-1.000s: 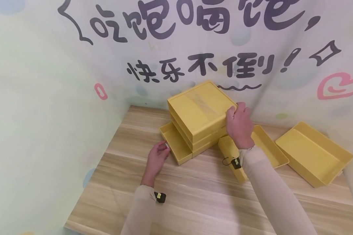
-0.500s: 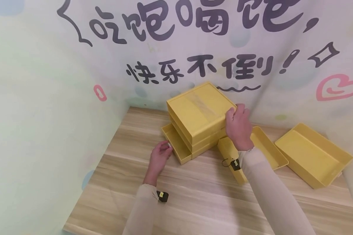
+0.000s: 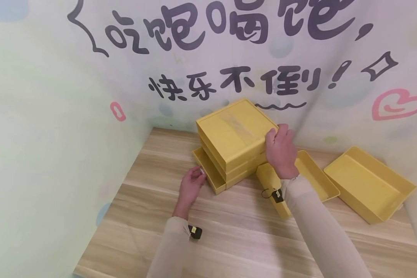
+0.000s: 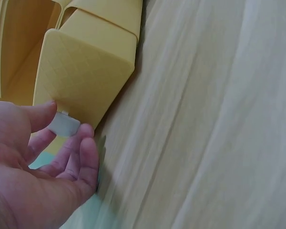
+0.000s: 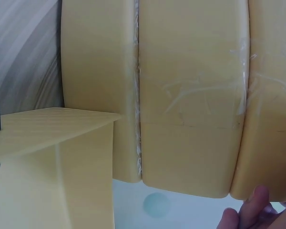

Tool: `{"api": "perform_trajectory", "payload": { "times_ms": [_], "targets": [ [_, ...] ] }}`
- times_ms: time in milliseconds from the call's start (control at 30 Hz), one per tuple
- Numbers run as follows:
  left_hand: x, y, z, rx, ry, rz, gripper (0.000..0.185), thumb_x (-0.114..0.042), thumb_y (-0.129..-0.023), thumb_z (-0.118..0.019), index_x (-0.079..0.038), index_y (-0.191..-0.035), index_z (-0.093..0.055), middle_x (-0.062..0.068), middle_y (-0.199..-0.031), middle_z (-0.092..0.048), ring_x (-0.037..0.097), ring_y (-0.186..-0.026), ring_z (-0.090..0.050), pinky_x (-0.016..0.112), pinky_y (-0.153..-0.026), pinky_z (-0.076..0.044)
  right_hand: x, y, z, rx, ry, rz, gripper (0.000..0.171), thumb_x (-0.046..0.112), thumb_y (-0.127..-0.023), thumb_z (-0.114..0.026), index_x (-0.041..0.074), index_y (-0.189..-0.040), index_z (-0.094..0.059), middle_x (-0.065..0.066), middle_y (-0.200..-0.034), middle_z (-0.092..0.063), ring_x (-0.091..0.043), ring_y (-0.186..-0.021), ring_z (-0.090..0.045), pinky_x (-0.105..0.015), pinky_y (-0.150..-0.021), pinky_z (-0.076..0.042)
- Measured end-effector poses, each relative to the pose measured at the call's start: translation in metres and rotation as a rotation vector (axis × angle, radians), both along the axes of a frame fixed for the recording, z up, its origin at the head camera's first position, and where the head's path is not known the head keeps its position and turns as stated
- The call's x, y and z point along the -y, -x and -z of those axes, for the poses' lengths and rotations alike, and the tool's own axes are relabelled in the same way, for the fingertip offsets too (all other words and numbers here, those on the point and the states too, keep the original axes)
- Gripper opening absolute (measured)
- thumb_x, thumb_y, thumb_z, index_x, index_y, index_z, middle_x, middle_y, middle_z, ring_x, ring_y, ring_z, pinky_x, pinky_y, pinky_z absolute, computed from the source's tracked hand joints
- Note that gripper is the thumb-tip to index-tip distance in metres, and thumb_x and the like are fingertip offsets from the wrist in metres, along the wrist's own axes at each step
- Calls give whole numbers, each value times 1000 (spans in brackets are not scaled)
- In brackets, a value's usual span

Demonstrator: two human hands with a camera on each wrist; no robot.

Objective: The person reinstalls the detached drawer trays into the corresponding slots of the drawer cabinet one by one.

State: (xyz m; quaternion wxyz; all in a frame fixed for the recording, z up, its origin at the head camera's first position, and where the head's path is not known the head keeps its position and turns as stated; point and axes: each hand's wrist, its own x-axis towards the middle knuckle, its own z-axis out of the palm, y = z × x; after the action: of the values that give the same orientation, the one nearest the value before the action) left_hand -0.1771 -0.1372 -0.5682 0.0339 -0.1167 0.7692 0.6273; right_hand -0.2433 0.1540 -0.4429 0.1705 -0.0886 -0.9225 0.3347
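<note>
Cabinet: yellow drawer cabinet (image 3: 234,135) stands near the far edge of the wooden surface (image 3: 236,239).
Left hand: left hand (image 3: 191,185) pinches the small pale tab (image 4: 64,125) on the bottom drawer (image 3: 210,173), which sticks partly out.
Right hand: right hand (image 3: 280,150) curls over the cabinet's right top corner, gripping it.
Loose drawers: two yellow drawers (image 3: 368,185) lie toward the right edge.

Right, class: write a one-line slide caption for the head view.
Left hand pinches the bottom drawer's tab while the right hand grips the yellow drawer unit.
</note>
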Motion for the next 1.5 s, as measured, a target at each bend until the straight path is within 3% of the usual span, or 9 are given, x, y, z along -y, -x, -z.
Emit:
{"api": "perform_trajectory", "payload": {
  "times_ms": [367, 900, 1500],
  "targets": [
    [-14, 7, 4, -7, 29, -18, 44, -24, -97, -68, -19, -140, -58, 14, -123, -71, 26, -96, -71, 34, -81, -57, -4, -1, 1, 35, 2, -21, 59, 48, -104, -17, 3, -131, -42, -28, -115, -49, -48, -83, -54, -60, -65, -44],
    [-20, 12, 2, 2, 100, 17, 44, -29, -99, -65, -22, -141, -55, 11, -126, -69, 25, -101, -71, 39, -86, -58, -4, 0, 2, 20, 10, -23, 57, 48, -104, -18, 3, -128, -43, -27, -113, -48, -47, -81, -54, -58, -63, -44],
    [-30, 15, -4, -31, 79, 13, 40, -23, -100, -64, -16, -139, -57, 16, -126, -69, 28, -106, -71, 38, -87, -58, -2, 2, 2, 28, 12, -24, 57, 48, -103, -18, 3, -129, -42, -27, -114, -47, -47, -82, -54, -60, -65, -45]
  ]
}}
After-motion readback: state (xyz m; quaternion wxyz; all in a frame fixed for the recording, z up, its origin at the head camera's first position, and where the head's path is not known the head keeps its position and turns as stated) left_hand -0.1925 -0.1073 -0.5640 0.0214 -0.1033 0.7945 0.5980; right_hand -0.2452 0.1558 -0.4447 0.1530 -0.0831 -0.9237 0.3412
